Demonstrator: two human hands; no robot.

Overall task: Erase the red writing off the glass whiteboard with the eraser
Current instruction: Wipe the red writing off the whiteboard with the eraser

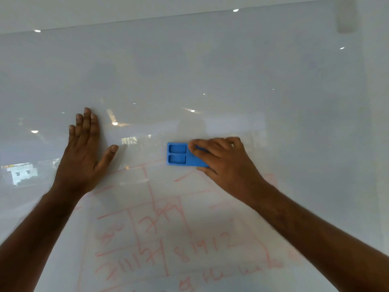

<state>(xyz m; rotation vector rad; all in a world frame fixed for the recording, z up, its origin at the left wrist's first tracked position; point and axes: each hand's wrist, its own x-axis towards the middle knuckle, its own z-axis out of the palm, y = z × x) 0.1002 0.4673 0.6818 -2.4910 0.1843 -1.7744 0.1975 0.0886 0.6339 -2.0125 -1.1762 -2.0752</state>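
Observation:
A glass whiteboard (210,70) fills the view. Red writing (160,224), a grid of lines with numbers and words, covers its lower middle. My right hand (223,163) grips a blue eraser (177,154) and presses it flat on the glass at the top edge of the red lines. The eraser's left end, with two recessed pockets, sticks out past my fingers. My left hand (84,152) lies flat on the board to the left, fingers spread, holding nothing.
The board's top edge (189,15) runs across the upper view, with wall above it. Reflections of ceiling lights and a window scene (21,172) show in the glass. The glass above the eraser carries no writing.

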